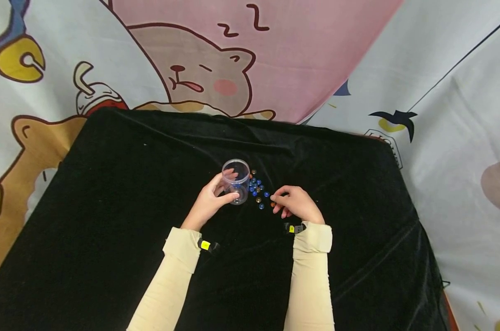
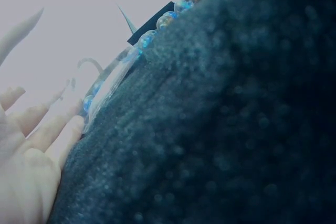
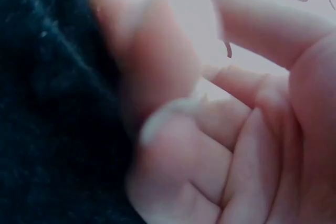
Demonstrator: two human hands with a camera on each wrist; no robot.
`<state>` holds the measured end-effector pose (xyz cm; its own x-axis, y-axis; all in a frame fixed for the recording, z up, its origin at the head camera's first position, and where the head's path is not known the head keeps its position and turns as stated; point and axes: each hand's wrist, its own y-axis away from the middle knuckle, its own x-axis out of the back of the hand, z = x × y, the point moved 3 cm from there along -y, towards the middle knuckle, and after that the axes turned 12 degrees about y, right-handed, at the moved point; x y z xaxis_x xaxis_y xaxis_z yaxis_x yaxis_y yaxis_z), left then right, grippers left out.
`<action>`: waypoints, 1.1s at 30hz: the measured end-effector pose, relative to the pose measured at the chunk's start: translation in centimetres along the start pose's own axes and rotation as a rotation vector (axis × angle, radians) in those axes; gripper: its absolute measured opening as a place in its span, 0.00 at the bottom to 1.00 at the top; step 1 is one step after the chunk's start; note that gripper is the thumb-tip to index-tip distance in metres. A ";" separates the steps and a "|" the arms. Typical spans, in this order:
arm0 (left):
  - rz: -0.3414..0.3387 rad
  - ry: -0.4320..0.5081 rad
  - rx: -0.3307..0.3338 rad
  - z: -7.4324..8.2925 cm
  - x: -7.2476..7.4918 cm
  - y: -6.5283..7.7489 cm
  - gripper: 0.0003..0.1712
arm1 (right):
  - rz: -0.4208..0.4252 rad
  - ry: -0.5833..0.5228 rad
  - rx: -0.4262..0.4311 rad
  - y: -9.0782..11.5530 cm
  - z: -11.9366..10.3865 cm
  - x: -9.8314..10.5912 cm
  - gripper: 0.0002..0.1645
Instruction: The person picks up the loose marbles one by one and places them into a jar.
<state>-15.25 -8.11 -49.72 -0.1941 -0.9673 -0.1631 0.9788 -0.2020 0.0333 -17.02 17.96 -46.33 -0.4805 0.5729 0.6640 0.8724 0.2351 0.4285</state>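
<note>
My left hand (image 1: pixel 211 200) grips a clear plastic jar (image 1: pixel 242 177), thumb on the near side and fingers round the left and back. The jar's round mouth faces up, and some blue shows through its wall. Just right of it, several small glass marbles (image 1: pixel 255 189), mostly blue with some amber, lie scattered on the cloth. My right hand (image 1: pixel 295 202) is low over the cloth, its thumb and fingertips right at an orange marble (image 1: pixel 272 204). In the right wrist view a gap shows between thumb and bent fingers, with no marble visible there.
Black velvety cloth (image 1: pixel 121 207) covers the table, with folds along its far side. Behind the table hangs a pale sheet printed with a sleeping cartoon bear (image 1: pixel 208 69). Each sleeve cuff has a small strapped device (image 1: pixel 206 245) beside it.
</note>
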 end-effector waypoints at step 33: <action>-0.004 0.010 0.001 -0.2 0.3 0.1 0.38 | 0.256 0.058 0.100 -0.5 -2.0 -0.3 0.12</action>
<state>-15.20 -8.36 -49.92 -0.1972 -0.9650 -0.1729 0.9780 -0.2059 0.0339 -17.53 16.11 -45.56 -0.2455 0.5781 0.7781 0.9691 0.1666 0.1820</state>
